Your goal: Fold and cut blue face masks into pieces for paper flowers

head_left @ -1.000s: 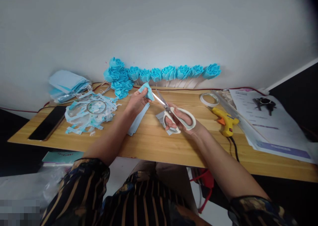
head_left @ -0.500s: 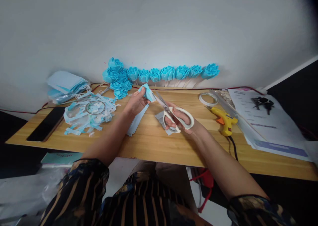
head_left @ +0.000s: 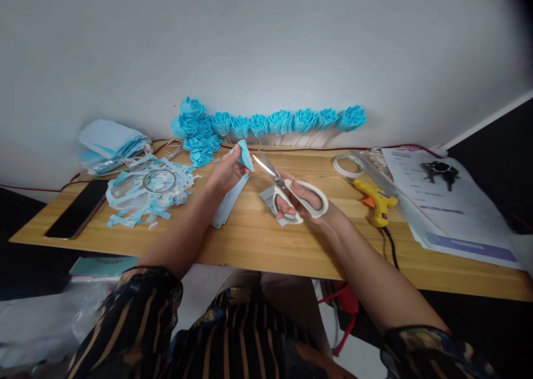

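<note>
My left hand (head_left: 225, 172) pinches a small folded blue piece (head_left: 245, 155) above the wooden table (head_left: 258, 240). White-handled scissors (head_left: 291, 193) sit in my right hand (head_left: 297, 204), fingers through the loops, blades open and pointing at the blue piece with a small gap between them. Under my hands lie a pale blue strip (head_left: 227, 204) and a grey scrap (head_left: 270, 198).
A row of blue paper-like flowers (head_left: 270, 122) leans on the wall. A stack of blue masks (head_left: 110, 140), a heap of cut scraps with a tape ring (head_left: 147, 190) and a black phone (head_left: 77, 208) lie left. A tape roll (head_left: 348, 165), yellow glue gun (head_left: 377, 201), papers and keys (head_left: 441, 172) lie right.
The scissor blades have drawn back from the blue piece and stand open. My left hand has turned the piece slightly and shifted it a little left.
</note>
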### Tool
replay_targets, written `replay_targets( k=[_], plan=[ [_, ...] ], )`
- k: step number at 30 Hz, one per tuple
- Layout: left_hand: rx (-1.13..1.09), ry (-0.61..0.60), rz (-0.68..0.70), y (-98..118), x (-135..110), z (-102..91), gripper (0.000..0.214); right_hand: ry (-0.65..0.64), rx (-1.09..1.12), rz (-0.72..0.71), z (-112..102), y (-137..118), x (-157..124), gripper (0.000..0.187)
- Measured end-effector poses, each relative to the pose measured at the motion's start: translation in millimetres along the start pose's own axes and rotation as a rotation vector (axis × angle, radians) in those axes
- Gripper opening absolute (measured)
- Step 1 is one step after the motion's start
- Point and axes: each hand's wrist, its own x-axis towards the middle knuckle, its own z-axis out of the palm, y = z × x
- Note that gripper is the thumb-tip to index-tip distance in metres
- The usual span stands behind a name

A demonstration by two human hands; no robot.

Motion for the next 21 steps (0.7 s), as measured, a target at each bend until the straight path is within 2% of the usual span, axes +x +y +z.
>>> replay_targets(
  k=[7,16,21],
  plan=[
    [0.016,-0.018,0.015,-0.4,-0.2,-0.6,0.038,-0.034,-0.016,0.041,-2.4,2.9,-0.1,0.085],
    [0.070,-0.052,0.043,-1.0,-3.9,1.8,0.039,0.009,-0.055,0.056,-1.5,2.9,0.4,0.088],
    [0.076,-0.065,0.037,-2.7,-5.7,4.4,0.036,0.014,-0.054,0.037,-2.2,3.7,1.1,0.082]
  ],
)
